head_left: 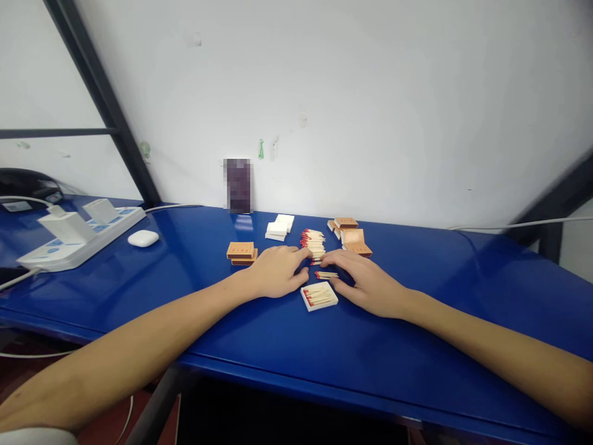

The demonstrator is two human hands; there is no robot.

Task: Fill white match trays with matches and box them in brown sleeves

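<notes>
A pile of red-tipped matches (314,240) lies on the blue table, with a few loose matches (327,275) apart from it on the near side. My left hand (278,272) rests at the pile's left, index fingertip against its near end, thumb spread away. From the right, my right hand (368,283) reaches to the same end with its index finger; its thumb is apart, close to the loose matches. Both hands are open and hold nothing I can see. Just nearer to me sits a white matchbox tray (319,296) with several matches lying in it.
Orange matchbox covers (241,250) are stacked at left, and more orange matchboxes (352,238) lie at the back right. White trays (279,227) stand behind my left hand. A power strip (83,238) and white earbud case (143,238) are far left. A wall (370,123) borders the table.
</notes>
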